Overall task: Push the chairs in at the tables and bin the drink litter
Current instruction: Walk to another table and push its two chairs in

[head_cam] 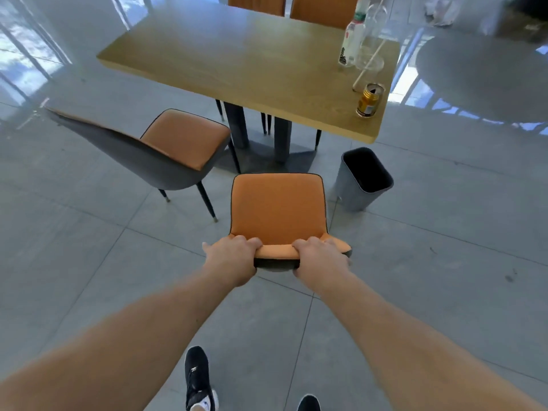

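An orange-seated chair (278, 210) stands in front of me, facing the wooden table (237, 60), its seat short of the table edge. My left hand (232, 258) and my right hand (321, 258) both grip the top of its backrest. A second orange chair (184, 137) stands to the left, turned at an angle, its seat near the table's edge. On the table's right end stand a gold drink can (370, 99), a white plastic bottle (353, 37) and a clear cup (370, 59) with a straw.
A grey bin (363, 180) stands open on the floor right of my chair, below the table corner. Two more orange chairs (323, 8) are tucked in at the far side. A round grey table (486, 69) sits at right. My feet (197, 378) are on the tiled floor.
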A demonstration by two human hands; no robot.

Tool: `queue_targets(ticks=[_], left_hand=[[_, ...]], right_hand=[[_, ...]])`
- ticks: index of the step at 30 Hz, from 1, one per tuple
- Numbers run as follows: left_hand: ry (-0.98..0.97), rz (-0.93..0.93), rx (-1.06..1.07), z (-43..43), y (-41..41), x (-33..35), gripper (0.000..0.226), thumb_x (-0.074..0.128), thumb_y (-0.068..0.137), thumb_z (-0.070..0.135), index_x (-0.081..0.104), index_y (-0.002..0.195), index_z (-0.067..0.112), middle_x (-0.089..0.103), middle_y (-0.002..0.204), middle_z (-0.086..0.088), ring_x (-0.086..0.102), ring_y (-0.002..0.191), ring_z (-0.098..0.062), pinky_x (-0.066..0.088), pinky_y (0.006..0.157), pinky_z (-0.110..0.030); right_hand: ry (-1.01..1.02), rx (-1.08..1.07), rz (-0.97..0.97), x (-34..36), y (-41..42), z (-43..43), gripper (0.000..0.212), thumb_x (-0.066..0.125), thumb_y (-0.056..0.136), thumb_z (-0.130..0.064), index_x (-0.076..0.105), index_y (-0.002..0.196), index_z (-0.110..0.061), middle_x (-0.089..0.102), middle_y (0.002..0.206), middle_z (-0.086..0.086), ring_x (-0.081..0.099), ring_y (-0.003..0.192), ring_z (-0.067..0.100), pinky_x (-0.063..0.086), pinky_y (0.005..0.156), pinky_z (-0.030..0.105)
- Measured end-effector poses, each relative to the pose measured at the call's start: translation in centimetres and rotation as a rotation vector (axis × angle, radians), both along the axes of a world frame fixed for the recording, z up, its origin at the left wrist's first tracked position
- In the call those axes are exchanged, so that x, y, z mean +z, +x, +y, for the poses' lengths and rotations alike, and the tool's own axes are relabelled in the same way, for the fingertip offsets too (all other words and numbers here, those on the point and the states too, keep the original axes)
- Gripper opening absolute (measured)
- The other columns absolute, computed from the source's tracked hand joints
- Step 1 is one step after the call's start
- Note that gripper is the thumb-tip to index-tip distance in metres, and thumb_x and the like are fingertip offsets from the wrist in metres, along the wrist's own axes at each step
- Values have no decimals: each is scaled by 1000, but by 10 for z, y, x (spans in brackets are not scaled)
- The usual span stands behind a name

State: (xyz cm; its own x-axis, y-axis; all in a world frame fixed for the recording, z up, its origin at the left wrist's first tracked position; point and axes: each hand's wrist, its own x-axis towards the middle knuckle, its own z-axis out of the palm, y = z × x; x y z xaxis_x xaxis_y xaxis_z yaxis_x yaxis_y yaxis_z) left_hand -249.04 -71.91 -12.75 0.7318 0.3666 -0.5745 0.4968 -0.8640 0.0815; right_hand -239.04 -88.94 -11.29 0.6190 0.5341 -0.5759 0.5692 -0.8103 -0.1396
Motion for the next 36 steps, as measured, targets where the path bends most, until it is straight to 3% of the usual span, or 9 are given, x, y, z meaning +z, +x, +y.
queue_targets(ticks=[7,14,20,23,27,31,36], left_hand=[[-8,0,-149,126,32,-2,31,63,95,40,49,122,49,54,110,5,54,109,-28,37,101,-77],[-1,-12,-289,198,79,0,33,62,95,42,50,125,45,55,111,4,56,107,-29,40,100,-73],[18,6,-336,239,128,8,40,62,96,39,48,133,44,56,121,2,54,115,-30,38,104,-69],[10,-18,-369,258,151,9,41,64,96,39,48,133,43,56,120,2,55,111,-28,47,97,-61],[-43,-58,-421,269,170,11,40,66,95,42,50,132,41,56,113,2,55,101,-25,54,88,-52],[-97,-79,-476,280,156,4,41,67,92,42,51,129,36,56,110,2,56,100,-24,53,81,-45],[-153,-182,-476,319,124,-4,42,67,93,38,51,131,35,59,115,5,56,106,-21,53,85,-40]], right_hand=[[49,-114,20,4,10,103,34,65,98,-39,56,130,-32,57,118,2,48,119,32,51,97,61],[75,-217,-36,0,36,167,35,67,98,-42,54,130,-35,57,117,0,48,117,28,54,90,57],[75,-265,-54,-3,78,207,33,65,97,-46,54,125,-32,55,114,1,46,118,30,55,88,58],[66,-291,-82,-5,94,228,29,66,97,-41,53,122,-34,52,110,0,47,115,30,54,88,62],[-14,-335,-96,-5,114,239,31,72,93,-44,54,117,-35,51,105,-1,46,115,29,53,88,68],[-165,-332,-11,-4,107,252,40,72,91,-40,53,125,-34,51,111,0,46,116,28,51,94,66],[-309,-353,-114,-3,75,283,44,72,85,-45,51,122,-35,57,121,0,46,127,34,32,104,76]])
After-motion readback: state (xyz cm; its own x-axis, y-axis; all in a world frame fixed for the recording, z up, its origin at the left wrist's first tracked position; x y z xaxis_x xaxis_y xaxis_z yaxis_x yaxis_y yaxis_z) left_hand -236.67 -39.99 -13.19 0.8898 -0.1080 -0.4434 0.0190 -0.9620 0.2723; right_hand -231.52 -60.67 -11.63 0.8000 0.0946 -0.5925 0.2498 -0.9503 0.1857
